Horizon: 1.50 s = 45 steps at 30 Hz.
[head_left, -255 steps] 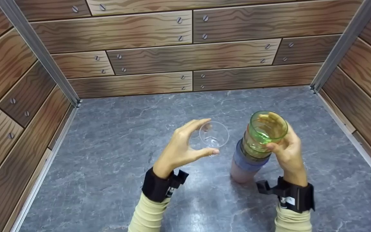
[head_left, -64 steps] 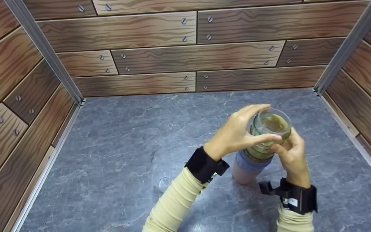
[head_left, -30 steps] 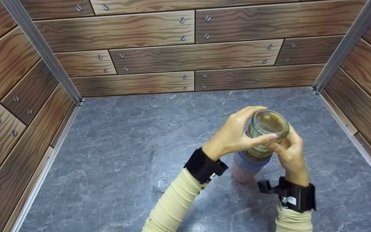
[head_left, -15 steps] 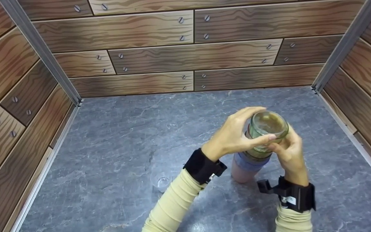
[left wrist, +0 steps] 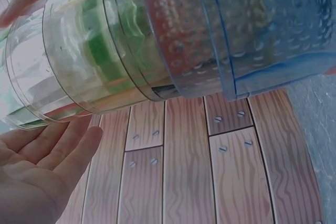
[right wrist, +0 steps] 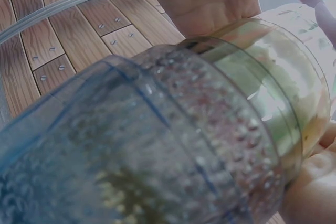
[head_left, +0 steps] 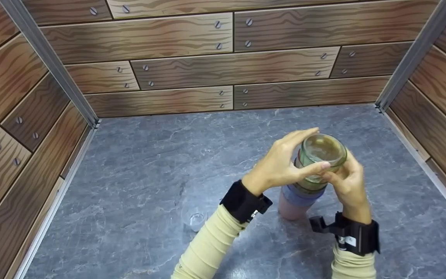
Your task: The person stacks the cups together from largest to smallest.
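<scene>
Even bright light, soft shadows; wrist views blurred close-up.

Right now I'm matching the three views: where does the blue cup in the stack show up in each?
Head: blue cup low in the stack, right of centre, below the left hand and right hand.
Left wrist: upper right.
Right wrist: lower left.
Shared landmark: the green cup nested above it.
</scene>
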Tool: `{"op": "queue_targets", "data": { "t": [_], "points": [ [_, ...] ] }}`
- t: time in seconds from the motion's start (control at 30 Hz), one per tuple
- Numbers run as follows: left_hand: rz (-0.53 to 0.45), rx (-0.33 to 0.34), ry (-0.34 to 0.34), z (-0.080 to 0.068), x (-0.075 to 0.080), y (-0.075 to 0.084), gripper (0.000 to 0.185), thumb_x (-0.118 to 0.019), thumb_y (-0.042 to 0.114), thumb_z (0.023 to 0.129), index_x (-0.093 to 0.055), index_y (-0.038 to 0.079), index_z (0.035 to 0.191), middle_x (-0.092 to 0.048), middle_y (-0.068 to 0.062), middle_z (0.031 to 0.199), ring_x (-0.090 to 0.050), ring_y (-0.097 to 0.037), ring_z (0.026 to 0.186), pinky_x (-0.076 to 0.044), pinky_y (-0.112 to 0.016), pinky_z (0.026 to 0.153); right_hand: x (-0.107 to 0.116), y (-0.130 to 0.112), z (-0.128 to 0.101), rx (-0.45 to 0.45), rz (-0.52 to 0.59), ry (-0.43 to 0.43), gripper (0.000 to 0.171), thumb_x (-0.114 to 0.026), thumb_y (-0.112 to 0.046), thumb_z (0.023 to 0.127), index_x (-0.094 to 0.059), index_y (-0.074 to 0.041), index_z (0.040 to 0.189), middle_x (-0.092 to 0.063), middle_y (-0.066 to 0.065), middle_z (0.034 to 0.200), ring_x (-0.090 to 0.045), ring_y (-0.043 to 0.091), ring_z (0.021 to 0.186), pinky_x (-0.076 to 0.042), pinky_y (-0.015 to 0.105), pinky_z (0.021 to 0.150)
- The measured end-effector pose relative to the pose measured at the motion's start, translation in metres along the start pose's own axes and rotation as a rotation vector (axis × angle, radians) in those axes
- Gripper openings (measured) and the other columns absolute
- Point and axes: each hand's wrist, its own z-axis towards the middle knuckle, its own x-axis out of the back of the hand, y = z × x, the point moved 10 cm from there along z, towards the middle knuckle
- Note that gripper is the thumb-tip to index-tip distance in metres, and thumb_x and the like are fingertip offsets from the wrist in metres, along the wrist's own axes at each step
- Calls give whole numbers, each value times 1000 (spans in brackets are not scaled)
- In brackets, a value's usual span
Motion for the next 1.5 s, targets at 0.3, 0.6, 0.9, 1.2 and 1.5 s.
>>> {"op": "queue_targets", "data": {
  "t": [0.3, 0.6, 0.9, 1.2, 1.5],
  "points": [
    [-12, 0, 11, -1, 0, -1, 71, -66, 43, 81, -40, 11, 139, -50, -6, 139, -48, -13, 128, -39, -20, 107, 1, 2, -1, -25, 1, 15, 56, -65, 10, 77, -44, 12, 128, -61, 18, 117, -66, 20, 98, -58, 25, 81],
    [-14, -36, 33, -2, 1, 0, 69, -66, 41, 82, -41, 10, 138, -54, -5, 135, -51, -10, 123, -39, -16, 105, 2, 3, -1, -34, -8, 28, 57, -68, 6, 76, -45, 10, 128, -62, 16, 118, -65, 19, 98, -58, 24, 80],
    [-22, -54, 55, -3, 2, 1, 69, -66, 40, 82, -40, 8, 138, -52, -6, 137, -49, -10, 127, -36, -16, 109, 3, 2, -1, -28, -24, 28, 58, -68, 5, 77, -44, 11, 129, -60, 16, 121, -64, 19, 102, -57, 24, 84],
    [-8, -49, 62, -4, 2, 3, 69, -65, 40, 83, -39, 9, 139, -49, -5, 140, -45, -11, 131, -34, -17, 111, 2, 0, 0, -2, -9, 14, 60, -68, 5, 77, -41, 14, 129, -59, 18, 121, -64, 21, 102, -56, 24, 85],
    [-38, -84, 86, -7, 6, 7, 71, -66, 37, 83, -36, 7, 140, -47, -7, 141, -43, -12, 133, -33, -19, 113, 2, 1, -1, -19, -31, 24, 61, -69, 3, 76, -42, 12, 129, -60, 17, 121, -64, 20, 103, -56, 24, 86]
  ]
}}
